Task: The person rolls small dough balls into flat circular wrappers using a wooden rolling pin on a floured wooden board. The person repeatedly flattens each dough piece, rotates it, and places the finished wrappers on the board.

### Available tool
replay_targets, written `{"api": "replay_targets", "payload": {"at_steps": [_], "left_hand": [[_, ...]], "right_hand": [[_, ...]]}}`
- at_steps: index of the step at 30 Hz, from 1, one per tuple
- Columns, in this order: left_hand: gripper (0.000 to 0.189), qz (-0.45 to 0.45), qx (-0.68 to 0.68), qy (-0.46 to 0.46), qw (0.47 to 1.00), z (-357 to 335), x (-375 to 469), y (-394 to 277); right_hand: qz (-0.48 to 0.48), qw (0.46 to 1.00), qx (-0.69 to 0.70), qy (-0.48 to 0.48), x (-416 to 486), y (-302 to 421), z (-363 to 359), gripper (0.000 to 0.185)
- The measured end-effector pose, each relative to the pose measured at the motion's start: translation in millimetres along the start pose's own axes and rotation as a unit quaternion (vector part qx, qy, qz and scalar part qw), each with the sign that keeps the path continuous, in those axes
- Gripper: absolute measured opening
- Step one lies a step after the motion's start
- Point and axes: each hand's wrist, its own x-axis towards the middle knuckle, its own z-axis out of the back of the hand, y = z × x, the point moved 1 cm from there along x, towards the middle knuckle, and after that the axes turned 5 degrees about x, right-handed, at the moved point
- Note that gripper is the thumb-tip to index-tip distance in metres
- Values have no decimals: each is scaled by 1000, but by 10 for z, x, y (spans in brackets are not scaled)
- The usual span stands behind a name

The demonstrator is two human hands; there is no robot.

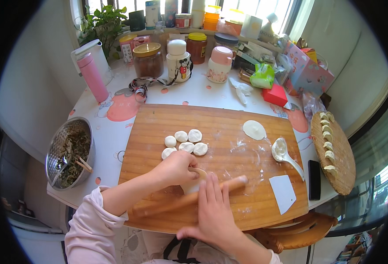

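My left hand [178, 169] pinches the raised edge of a dough wrapper [190, 187] on a wooden board [154, 122]. Over a wooden rolling pin [235, 183], my right hand [215, 211] presses down with its fingers stretched out and thumb apart. The pin lies slantwise, blurred, against the near side of the wrapper. Several small dough pieces [195, 135] sit just beyond my left hand, which partly hides one. Farther right on the board is a flat, rolled wrapper [254, 130].
At right, a white spoon with flour [279, 150] and a white dough scraper [282, 193] lie on the board. A phone [314, 180] and a woven tray of dumplings [342, 158] are beyond. A metal bowl of filling [70, 153] stands left. Bottles and jars [147, 59] line the back.
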Motion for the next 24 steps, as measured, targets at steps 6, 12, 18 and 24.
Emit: {"api": "replay_targets", "payload": {"at_steps": [6,12,18,24], "left_hand": [[24,28,-66,37,997,74,-48,96],[26,-30,35,-20,999,3,13,60],[24,20,-48,-13,999,27,-21,93],[26,-26,13,-1,1000,19,-44,26]], "right_hand": [[25,999,-14,-32,-124,-33,-81,143],[-8,998,-14,-66,426,-52,-87,137],[19,1000,-5,-10,-320,34,-5,138],[8,996,-7,-86,435,-113,-143,141]]}}
